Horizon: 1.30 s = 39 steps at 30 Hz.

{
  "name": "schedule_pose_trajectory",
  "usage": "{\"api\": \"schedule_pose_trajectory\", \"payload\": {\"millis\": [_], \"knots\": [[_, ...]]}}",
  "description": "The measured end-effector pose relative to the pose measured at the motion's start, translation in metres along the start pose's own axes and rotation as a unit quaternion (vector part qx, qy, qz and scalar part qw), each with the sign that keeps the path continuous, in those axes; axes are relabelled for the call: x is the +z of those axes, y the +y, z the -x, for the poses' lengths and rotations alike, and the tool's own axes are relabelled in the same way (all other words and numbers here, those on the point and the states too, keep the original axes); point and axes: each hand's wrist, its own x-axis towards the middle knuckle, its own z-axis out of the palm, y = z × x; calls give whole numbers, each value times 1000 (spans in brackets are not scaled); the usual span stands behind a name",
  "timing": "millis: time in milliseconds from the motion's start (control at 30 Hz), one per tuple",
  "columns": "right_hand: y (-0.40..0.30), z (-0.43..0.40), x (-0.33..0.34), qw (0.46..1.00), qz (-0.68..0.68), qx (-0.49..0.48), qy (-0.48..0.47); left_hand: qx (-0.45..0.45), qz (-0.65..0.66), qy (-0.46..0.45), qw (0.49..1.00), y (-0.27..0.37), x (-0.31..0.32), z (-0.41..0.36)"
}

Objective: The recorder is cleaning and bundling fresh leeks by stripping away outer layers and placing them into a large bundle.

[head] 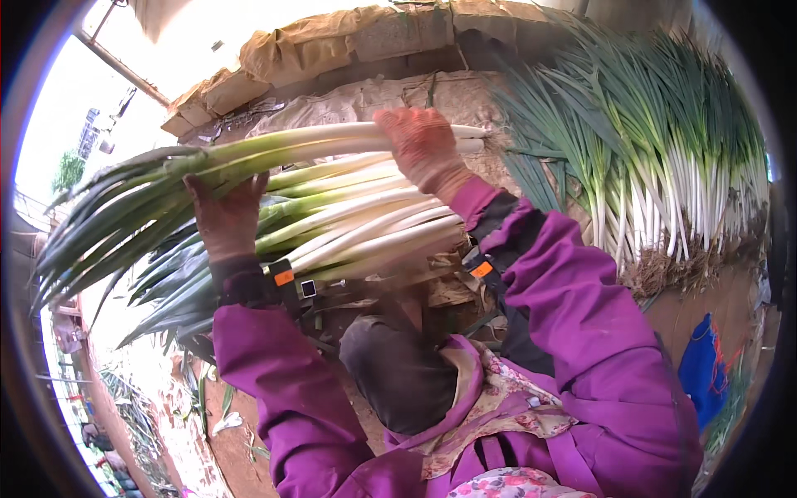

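My right hand (418, 149), in an orange-stained work glove, grips a couple of thick Welsh onions (299, 143) by their white shafts, close to the root end. From below, my left hand (225, 215), also gloved, holds the same stalks where white turns to green. Their dark leaves droop to the left, and short roots show to the right of my right hand. Directly beneath lies a pile of trimmed Welsh onions (367, 218), white ends to the right and leaves to the left. My forearms partly cover this pile.
At the right stands a large bunch of untrimmed Welsh onions (672, 162) with soil on the roots. A block wall (398, 43) partly draped in brown sheeting runs along the back. Leaf scraps (134, 398) litter the lower left. A blue cloth or bag (700, 373) lies lower right.
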Motion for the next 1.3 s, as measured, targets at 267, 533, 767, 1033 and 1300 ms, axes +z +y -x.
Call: {"api": "schedule_pose_trajectory", "payload": {"millis": [267, 533, 767, 1033, 1300], "knots": [[61, 47, 157, 977, 115, 16, -180, -44, -552, 342, 759, -31, -87, 42], [57, 2, 173, 986, 42, 21, -163, 5, -957, -36, 286, -46, -59, -76], [83, 13, 196, 961, -23, 22, -275, -117, -971, -37, 206, -65, -86, -104], [92, 10, 196, 940, -23, 24, -340, -76, -980, -80, 168, -86, -100, -101], [72, 17, 201, 952, -115, 112, -261, -94, -978, -79, 167, -78, -100, -108]]}}
